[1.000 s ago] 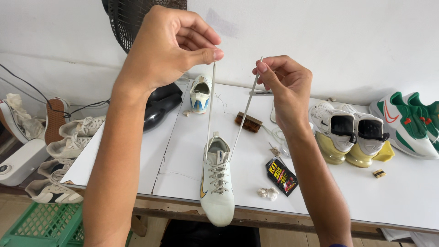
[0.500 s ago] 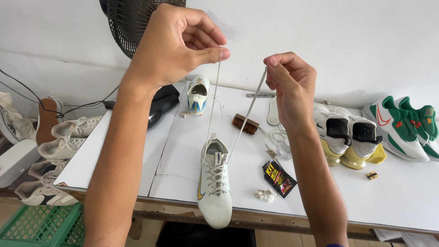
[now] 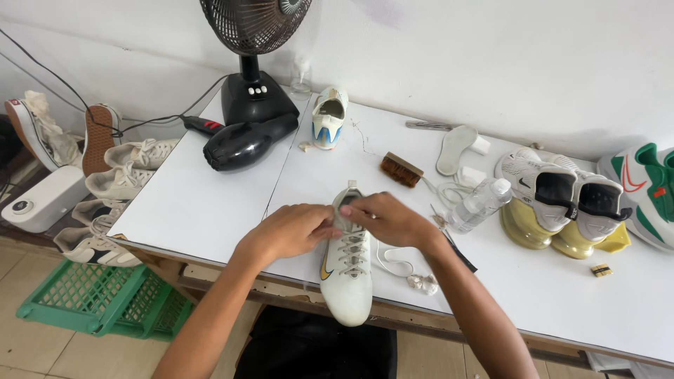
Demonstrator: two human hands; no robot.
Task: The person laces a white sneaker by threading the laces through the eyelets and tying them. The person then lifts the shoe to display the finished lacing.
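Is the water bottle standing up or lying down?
Lying down. The clear bottle rests on its side on the white table, right of the right hand.

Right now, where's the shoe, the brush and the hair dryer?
shoe (image 3: 346,288), head view, on its toe.
brush (image 3: 401,170), head view, on its wooden back.
hair dryer (image 3: 246,142), head view, on its black body.

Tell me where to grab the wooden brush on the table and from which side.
Grip the brush across its narrow wooden back, coming down from above. It lies flat, bristles down, its long sides bare, apart from the white shoe that both hands hold, so fingers could probably close over either long edge.
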